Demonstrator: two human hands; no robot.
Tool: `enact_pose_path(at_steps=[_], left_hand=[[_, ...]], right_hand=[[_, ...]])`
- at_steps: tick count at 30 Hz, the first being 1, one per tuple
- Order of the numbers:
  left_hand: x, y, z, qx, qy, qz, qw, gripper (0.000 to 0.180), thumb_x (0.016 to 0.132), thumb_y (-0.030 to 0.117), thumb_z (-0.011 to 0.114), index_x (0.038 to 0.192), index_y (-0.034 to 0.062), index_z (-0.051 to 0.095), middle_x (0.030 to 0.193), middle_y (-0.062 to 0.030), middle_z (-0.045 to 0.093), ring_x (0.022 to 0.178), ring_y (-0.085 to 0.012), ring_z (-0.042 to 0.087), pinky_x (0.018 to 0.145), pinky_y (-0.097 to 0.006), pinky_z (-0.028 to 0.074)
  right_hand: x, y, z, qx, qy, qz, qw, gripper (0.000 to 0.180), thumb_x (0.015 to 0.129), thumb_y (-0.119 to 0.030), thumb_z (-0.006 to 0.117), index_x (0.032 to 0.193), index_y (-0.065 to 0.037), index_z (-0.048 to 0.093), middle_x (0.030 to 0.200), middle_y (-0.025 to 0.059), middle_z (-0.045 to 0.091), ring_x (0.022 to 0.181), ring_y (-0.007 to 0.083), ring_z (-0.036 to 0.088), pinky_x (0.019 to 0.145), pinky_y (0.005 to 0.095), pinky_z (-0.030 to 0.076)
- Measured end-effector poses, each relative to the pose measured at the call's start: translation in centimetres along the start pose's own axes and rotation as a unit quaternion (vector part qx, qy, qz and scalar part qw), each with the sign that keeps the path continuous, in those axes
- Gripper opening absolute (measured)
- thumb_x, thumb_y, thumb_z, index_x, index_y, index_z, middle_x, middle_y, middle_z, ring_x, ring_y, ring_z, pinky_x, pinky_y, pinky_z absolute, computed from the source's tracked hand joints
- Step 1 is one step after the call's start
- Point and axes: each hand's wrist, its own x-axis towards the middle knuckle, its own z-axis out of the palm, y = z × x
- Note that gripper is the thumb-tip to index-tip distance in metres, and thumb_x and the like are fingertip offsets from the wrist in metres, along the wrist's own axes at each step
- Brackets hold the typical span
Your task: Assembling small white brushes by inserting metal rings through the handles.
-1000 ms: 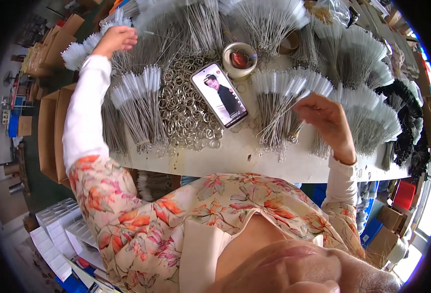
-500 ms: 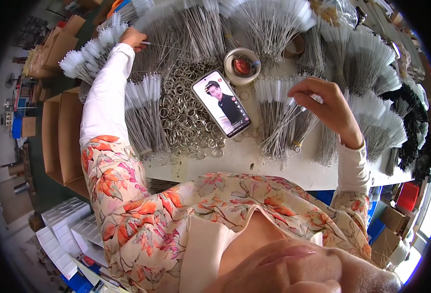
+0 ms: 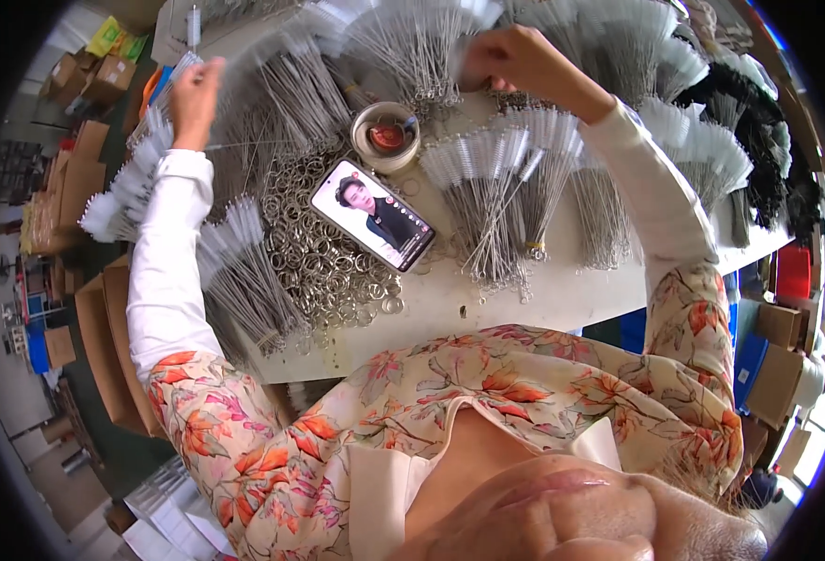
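Observation:
My left hand (image 3: 194, 105) is raised at the far left, over bundles of white-bristled wire brushes (image 3: 136, 182). Its fingertips are smeared by motion, so a grip does not show. One thin brush (image 3: 193, 30) stands out beyond the fingers. My right hand (image 3: 515, 61) reaches across to the far middle, beside a fanned brush bundle (image 3: 422, 56). Its fingers bend downward and blur, and what they touch cannot be made out. Between my arms lies a heap of metal split rings (image 3: 314, 266), with a lit phone (image 3: 373, 215) resting on its right side.
A round white tub (image 3: 361, 140) with a red item inside stands behind the phone. More brush bundles (image 3: 496, 187) cover the right of the white table (image 3: 431, 304); black brushes (image 3: 749, 103) lie at the far right. Cardboard boxes (image 3: 113, 346) stand left of the table.
My right hand has moved far and left, from above the right-hand bundles to the far middle. My left hand has shifted left. The whole view has turned slightly.

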Motion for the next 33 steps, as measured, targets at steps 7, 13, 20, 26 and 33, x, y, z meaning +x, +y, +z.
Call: enact_pose_path(at_steps=[7,13,20,26,33], left_hand=[[-2.4,1.7,3.6,-0.017,-0.213,-0.09,0.973,0.033,0.074,0.032,0.072,0.082,0.0013,0.067,0.067,-0.0029,0.064,0.048,-0.0083,0.046,0.042,-0.025,0.034],[-3.3,3.8,2.8,-0.122,-0.15,-0.067,0.979,0.018,0.08,0.02,0.066,0.076,0.0026,0.065,0.071,-0.0039,0.066,0.044,-0.0052,0.036,0.041,-0.024,0.029],[-1.3,8.6,-2.8,-0.218,0.104,0.226,0.944,0.015,0.084,0.017,0.063,0.084,0.0028,0.06,0.068,-0.0041,0.06,0.043,-0.0096,0.041,0.038,-0.025,0.03],[-6.3,5.9,-6.5,-0.382,-0.1,0.023,0.919,0.017,0.088,0.017,0.058,0.093,0.0015,0.064,0.075,-0.0001,0.057,0.056,-0.0031,0.041,0.048,-0.02,0.032],[-17.7,10.8,-7.5,-0.352,-0.092,-0.164,0.917,0.027,0.092,0.015,0.053,0.113,-0.0025,0.055,0.082,0.0019,0.052,0.056,0.0016,0.035,0.044,-0.014,0.025]], right_hand=[[5.5,2.0,1.3,-0.011,0.19,0.074,0.979,0.025,0.078,-0.024,0.064,0.077,0.0,0.067,0.058,0.01,0.063,0.048,0.0174,0.06,0.05,0.0313,0.049],[7.6,5.6,2.1,0.051,0.227,0.151,0.961,0.023,0.07,-0.022,0.073,0.078,0.0,0.069,0.064,0.0112,0.065,0.052,0.017,0.061,0.053,0.0296,0.05],[8.5,6.7,3.0,0.3,0.25,0.142,0.91,0.015,0.072,-0.012,0.073,0.08,0.0,0.067,0.06,0.0027,0.056,0.048,0.0113,0.045,0.044,0.0263,0.034],[8.8,2.8,0.5,0.204,0.427,0.054,0.879,0.015,0.073,-0.016,0.074,0.076,-0.003,0.068,0.06,-0.0012,0.054,0.051,0.0086,0.044,0.046,0.0257,0.034],[6.6,1.7,-5.1,0.096,0.36,0.02,0.928,0.018,0.078,-0.021,0.07,0.082,-0.004,0.066,0.064,0.0007,0.058,0.056,0.0077,0.052,0.053,0.0238,0.044]])
